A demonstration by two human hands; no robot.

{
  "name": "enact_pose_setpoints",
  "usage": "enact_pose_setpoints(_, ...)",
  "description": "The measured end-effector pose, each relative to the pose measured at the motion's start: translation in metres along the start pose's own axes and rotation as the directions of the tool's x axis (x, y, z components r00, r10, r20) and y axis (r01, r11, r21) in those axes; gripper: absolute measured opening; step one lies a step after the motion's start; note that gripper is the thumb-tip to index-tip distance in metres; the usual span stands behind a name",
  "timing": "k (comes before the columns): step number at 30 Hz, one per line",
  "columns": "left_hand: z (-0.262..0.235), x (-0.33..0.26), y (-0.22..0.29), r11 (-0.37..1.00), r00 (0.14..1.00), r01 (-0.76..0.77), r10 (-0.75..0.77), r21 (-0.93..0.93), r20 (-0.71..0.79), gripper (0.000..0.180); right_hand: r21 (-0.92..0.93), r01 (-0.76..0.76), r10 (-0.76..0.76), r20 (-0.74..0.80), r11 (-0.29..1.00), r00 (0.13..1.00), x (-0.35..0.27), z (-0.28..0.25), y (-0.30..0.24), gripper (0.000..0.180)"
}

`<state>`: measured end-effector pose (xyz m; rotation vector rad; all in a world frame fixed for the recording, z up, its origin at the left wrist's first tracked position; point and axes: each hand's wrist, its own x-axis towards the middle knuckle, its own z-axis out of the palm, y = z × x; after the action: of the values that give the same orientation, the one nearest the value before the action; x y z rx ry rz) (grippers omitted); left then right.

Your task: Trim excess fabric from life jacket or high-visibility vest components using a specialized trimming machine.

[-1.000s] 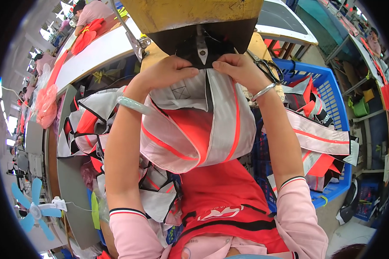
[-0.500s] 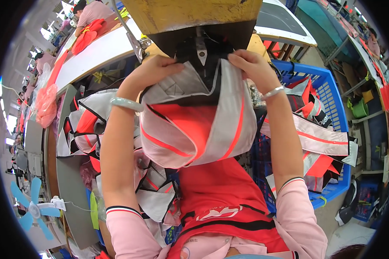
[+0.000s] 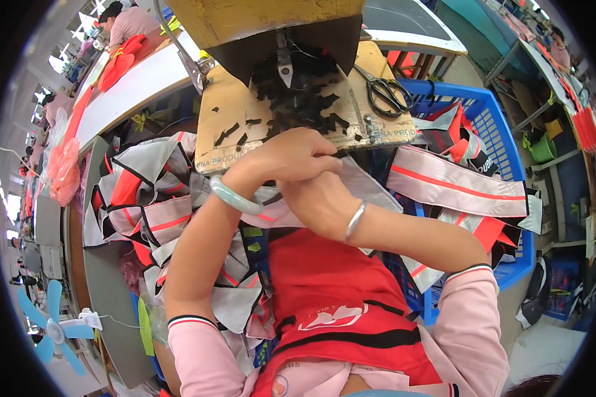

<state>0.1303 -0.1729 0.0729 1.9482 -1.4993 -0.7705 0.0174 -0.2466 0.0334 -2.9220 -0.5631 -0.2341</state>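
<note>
In front of the wooden work board (image 3: 209,109), my forearms come together with the hands overlapping. My left hand (image 3: 286,156), wearing a pale green bangle at the wrist, lies over the right, its fingers curled at the edge of a grey fabric piece with red stripes (image 3: 369,182). My right hand (image 3: 318,202), with a silver bangle, passes beneath it; its fingers are hidden. The fabric hangs below and beside both hands, largely covered by them. Just beyond stands a machine's metal head (image 3: 284,68) over a heap of black scraps (image 3: 301,99).
Black-handled scissors (image 3: 385,96) lie at the board's right. A blue basket (image 3: 503,132) of similar pieces stands at the right. More grey and red pieces (image 3: 159,215) are piled at the left. A yellow panel (image 3: 265,14) overhangs the machine. A blue fan (image 3: 54,327) is at lower left.
Both hands have come down toward me from the machine head and crossed over each other. The fabric has moved off the board with them, uncovering scraps and scissors.
</note>
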Motion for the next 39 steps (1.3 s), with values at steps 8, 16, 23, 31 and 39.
enact_pose_setpoints(8, 0.06, -0.075, -0.023, 0.975, 0.86, 0.124, -0.198, -0.182, -0.47, 0.038, 0.201, -0.09, 0.095, -0.016, 0.976, 0.995, -0.022, -0.025, 0.059, 0.013)
enact_pose_setpoints(16, 0.035, -0.094, 0.0, 0.959, 0.794, 0.107, -0.241, -0.261, -0.558, 0.023, 0.461, -0.064, 0.148, -0.148, 0.885, 0.978, -0.029, -0.054, 0.075, 0.018)
enact_pose_setpoints(23, -0.029, -0.081, 0.016, 0.92, 0.817, 0.209, -0.351, -0.332, -0.458, 0.027, 0.628, -0.111, 0.27, -0.164, 0.771, 0.949, -0.009, -0.073, 0.081, 0.018)
enact_pose_setpoints(31, -0.055, -0.055, -0.037, 0.806, 0.83, 0.222, -0.451, -0.548, -0.328, 0.025, 0.567, -0.195, 0.318, -0.126, 0.801, 0.94, 0.028, -0.056, 0.11, 0.025)
enact_pose_setpoints(39, -0.072, -0.042, -0.062, 0.749, 0.82, 0.288, -0.515, -0.597, -0.251, 0.029, 0.607, -0.207, 0.281, -0.028, 0.767, 0.959, 0.056, -0.038, 0.134, 0.029)
